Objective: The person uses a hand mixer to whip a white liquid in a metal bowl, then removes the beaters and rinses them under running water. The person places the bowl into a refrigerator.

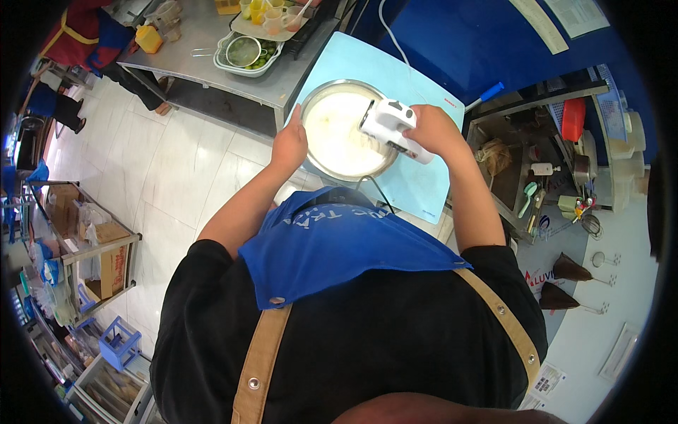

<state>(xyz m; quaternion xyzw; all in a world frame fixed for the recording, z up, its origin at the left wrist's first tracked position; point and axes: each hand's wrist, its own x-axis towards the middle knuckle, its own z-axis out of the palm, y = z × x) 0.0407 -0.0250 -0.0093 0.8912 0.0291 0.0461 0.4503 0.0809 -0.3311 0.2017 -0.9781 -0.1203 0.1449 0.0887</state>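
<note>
A wide round metal bowl (318, 168) of creamy white liquid (333, 127) rests on a pale blue work surface. My left hand (290, 139) lies against the bowl's left outer side, thumb up near the rim. In my right hand (435, 130) is a white electric hand mixer (394, 124), gripped by its handle and tilted over the bowl's right part. The mixer's beaters are mostly hidden by its body and the liquid. A white cord (397, 45) runs up from behind the mixer towards the blue wall.
Left of the bowl stands a steel table (185, 61) with a white basket (241, 70) of green fruit, a strainer (243, 51) and several cups. A rack (535, 87) of utensils stands at the right. At the upper left are people (114, 40) near the table; a metal-framed cart (100, 252) holds cardboard boxes.
</note>
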